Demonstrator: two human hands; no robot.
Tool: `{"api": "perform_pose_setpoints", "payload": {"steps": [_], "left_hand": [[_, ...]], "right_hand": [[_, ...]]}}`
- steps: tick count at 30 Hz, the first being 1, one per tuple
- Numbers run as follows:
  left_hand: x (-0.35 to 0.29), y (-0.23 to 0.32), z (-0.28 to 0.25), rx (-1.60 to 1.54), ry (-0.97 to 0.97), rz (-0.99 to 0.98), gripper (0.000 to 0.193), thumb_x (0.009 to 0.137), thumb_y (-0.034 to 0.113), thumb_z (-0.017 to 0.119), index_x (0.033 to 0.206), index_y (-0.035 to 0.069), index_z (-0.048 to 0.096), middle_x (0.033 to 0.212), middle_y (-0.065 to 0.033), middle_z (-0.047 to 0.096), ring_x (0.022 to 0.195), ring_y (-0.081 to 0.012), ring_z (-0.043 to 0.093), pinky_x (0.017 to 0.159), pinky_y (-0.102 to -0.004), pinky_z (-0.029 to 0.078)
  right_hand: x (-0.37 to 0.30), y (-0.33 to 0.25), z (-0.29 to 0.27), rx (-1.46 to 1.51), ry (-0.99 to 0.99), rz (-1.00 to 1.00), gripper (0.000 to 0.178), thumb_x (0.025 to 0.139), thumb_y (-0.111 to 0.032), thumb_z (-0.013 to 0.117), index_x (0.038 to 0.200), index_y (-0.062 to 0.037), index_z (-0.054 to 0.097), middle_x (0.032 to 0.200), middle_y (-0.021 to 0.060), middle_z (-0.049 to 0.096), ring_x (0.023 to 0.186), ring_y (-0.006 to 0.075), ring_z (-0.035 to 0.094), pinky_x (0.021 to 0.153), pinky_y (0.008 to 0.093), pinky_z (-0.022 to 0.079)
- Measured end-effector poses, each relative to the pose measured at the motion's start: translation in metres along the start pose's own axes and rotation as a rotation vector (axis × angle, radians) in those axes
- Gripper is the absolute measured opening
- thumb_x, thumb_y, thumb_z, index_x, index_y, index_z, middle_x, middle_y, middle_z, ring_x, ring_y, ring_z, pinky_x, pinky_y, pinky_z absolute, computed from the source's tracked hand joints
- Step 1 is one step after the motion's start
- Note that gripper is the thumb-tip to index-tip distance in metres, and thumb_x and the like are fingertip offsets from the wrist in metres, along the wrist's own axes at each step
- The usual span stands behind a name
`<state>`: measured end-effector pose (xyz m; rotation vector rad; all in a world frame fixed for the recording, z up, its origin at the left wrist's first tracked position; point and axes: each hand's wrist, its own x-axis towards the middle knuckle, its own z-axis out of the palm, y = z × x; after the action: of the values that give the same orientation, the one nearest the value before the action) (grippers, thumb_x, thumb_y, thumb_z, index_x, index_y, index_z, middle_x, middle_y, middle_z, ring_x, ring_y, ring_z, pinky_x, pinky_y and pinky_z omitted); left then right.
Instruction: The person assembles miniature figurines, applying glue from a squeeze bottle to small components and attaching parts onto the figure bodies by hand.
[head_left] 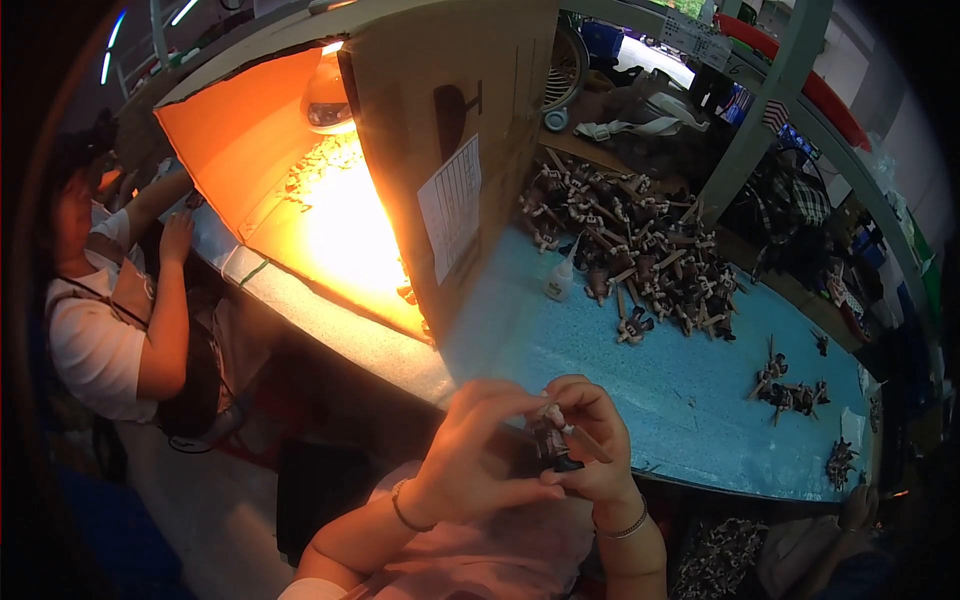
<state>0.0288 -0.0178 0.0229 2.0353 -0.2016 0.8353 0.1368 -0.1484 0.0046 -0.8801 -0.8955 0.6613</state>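
Observation:
In front of me, at the near edge of the blue table, I hold up a small toy figure (pixel 548 440) with a pale head, brown body and dark base. My left hand (pixel 470 455) has its fingertips at the head and its thumb near the base. My right hand (pixel 600 435) grips the figure from the other side, its fingers curled. A flat tan piece (pixel 590 443) sticks out from the figure toward my right palm. Fingers cover part of the figure's sides. Both hands are off the table surface.
A big pile of similar figures (pixel 640 245) lies on the blue table (pixel 600 370), beside a white squeeze bottle (pixel 559 279). Smaller clusters (pixel 795 398) sit at the right. A cardboard box (pixel 460 120) with a glowing lamp (pixel 328 100) stands left. Another person (pixel 110 340) sits beyond it.

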Motion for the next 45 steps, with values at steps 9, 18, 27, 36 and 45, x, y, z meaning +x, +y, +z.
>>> {"api": "perform_pose_setpoints", "payload": {"steps": [9, 18, 27, 36, 45], "left_hand": [[-0.002, 0.001, -0.003, -0.020, 0.037, -0.073, 0.070, 0.057, 0.026, 0.084, 0.113, 0.000, 0.051, 0.102, -0.0119, 0.050, 0.089, -0.0190, 0.052, 0.076, -0.0283, 0.045], [-0.012, -0.002, 0.002, -0.015, 0.026, -0.132, 0.091, 0.060, 0.019, 0.083, 0.131, 0.002, 0.027, 0.114, -0.0142, 0.052, 0.104, -0.0213, 0.052, 0.088, -0.0327, 0.041], [-0.011, -0.007, 0.002, -0.204, 0.103, -0.117, 0.082, 0.065, 0.015, 0.079, 0.128, -0.002, 0.029, 0.113, -0.0177, 0.052, 0.105, -0.0243, 0.053, 0.090, -0.0344, 0.041], [-0.012, -0.004, 0.000, -0.414, 0.104, -0.224, 0.074, 0.069, 0.008, 0.073, 0.127, -0.003, 0.029, 0.111, -0.0182, 0.051, 0.103, -0.0242, 0.053, 0.088, -0.0357, 0.044], [-0.008, -0.002, -0.008, -0.191, -0.043, -0.072, 0.072, 0.067, 0.009, 0.073, 0.126, -0.001, 0.033, 0.112, -0.0169, 0.051, 0.104, -0.0281, 0.052, 0.090, -0.0402, 0.041]], "right_hand": [[0.000, -0.004, 0.006, -0.025, 0.075, 0.047, 0.066, 0.061, -0.006, 0.078, 0.117, -0.0008, 0.044, 0.110, 0.0085, 0.043, 0.106, 0.0209, 0.042, 0.093, 0.0328, 0.034], [-0.004, -0.004, 0.007, -0.078, 0.020, 0.066, 0.068, 0.070, -0.013, 0.073, 0.126, 0.0001, 0.037, 0.117, 0.0088, 0.042, 0.112, 0.0189, 0.041, 0.096, 0.0326, 0.033], [-0.010, 0.006, 0.011, 0.303, 0.125, 0.180, 0.068, 0.071, -0.017, 0.072, 0.124, 0.0029, 0.035, 0.119, 0.0101, 0.045, 0.110, 0.0189, 0.046, 0.095, 0.0321, 0.037], [-0.011, -0.001, 0.025, 0.111, 0.229, 0.164, 0.069, 0.068, -0.029, 0.076, 0.117, 0.0012, 0.037, 0.115, 0.0146, 0.050, 0.104, 0.0193, 0.051, 0.092, 0.0323, 0.041], [-0.014, -0.051, 0.023, -0.903, 0.066, -0.101, 0.053, 0.062, -0.012, 0.076, 0.111, -0.0052, 0.056, 0.099, 0.0088, 0.054, 0.090, 0.0209, 0.052, 0.080, 0.0326, 0.041]]}}
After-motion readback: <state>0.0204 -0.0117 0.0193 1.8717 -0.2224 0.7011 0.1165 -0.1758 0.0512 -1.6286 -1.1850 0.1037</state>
